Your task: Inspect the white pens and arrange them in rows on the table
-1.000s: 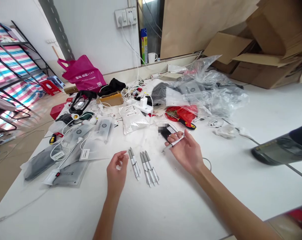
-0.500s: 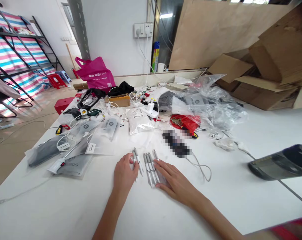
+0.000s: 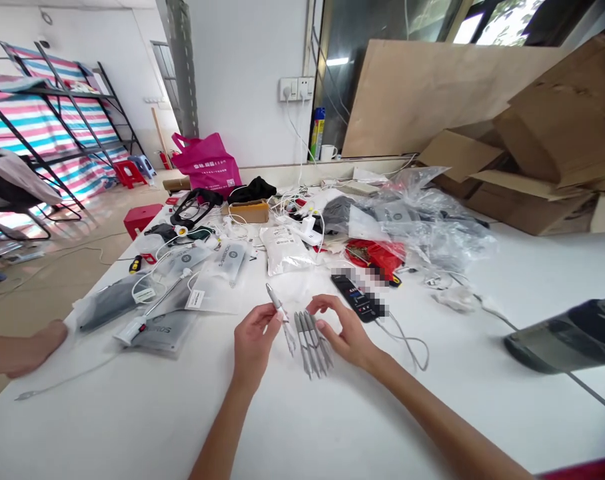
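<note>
Near the middle of the white table (image 3: 302,427), several grey-and-white pens (image 3: 312,347) lie side by side in a row. My left hand (image 3: 256,333) pinches a white pen (image 3: 277,303) between thumb and fingers, just left of the row, its grey end pointing away from me. Another pen seems to lie beneath or beside it, partly blurred. My right hand (image 3: 347,333) is at the row's right side, thumb and index finger curved apart around the far ends of the pens, with nothing seen clasped between them.
Another person's hand (image 3: 42,347) rests at the left table edge. A phone (image 3: 357,297) with a cable lies right of the pens, a dark bottle (image 3: 562,340) farther right. Packaged pouches (image 3: 162,330), a white packet (image 3: 286,252) and a red bag (image 3: 375,257) lie behind.
My left hand has lifted a pen from the table. My right hand has gone from lying flat beside the pens to curved fingers. Another person's hand has appeared at the left; the view has tilted up.
</note>
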The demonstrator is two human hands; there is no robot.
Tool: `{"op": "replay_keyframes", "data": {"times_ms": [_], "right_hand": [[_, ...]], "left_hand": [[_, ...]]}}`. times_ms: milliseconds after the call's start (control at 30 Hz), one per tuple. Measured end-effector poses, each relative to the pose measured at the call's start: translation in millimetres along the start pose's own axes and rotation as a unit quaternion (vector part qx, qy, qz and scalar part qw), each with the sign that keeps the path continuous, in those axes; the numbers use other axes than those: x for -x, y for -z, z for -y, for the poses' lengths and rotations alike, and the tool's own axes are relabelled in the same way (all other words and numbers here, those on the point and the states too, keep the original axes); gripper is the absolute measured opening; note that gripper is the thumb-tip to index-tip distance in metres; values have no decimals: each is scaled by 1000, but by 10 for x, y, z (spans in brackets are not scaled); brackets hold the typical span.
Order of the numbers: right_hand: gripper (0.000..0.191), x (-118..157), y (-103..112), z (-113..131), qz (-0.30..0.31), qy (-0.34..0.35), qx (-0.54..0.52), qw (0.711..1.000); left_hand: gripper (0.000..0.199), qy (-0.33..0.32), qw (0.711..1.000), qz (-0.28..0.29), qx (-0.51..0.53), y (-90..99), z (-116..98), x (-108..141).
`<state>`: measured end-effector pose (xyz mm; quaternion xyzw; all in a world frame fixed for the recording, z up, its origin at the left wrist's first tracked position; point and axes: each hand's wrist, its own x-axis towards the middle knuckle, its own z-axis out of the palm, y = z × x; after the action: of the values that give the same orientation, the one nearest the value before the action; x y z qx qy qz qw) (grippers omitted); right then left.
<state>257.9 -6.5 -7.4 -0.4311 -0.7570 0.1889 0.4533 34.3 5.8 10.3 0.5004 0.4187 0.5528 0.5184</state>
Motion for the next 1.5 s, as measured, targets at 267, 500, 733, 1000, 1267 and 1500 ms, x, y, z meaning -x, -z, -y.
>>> {"op": "replay_keyframes", "data": {"times_ms": [267,500,733,1000,1267,1500], "right_hand": [[39,181,-199,25,61,-110,-106,986],[41,134,38,-184,-122,-177,-7,977],[47,112,56,-134,-77,-195,-58,976],[55,92,-6,125,161,-359,-532,750],[52,139,-87,209,245,-404,-531,704],[44,175,-122,180,155,-204,-105,961]], "left_hand": [[22,-28,993,82,-81,-112,151,65],[37,31,998,-41,-42,-101,220,7],[41,65,997,12,-50,-105,304,19],[54,118,981,93,124,-186,233,74],[27,168,968,63,173,-179,263,97],[45,126,989,-41,62,-154,264,48]]}}
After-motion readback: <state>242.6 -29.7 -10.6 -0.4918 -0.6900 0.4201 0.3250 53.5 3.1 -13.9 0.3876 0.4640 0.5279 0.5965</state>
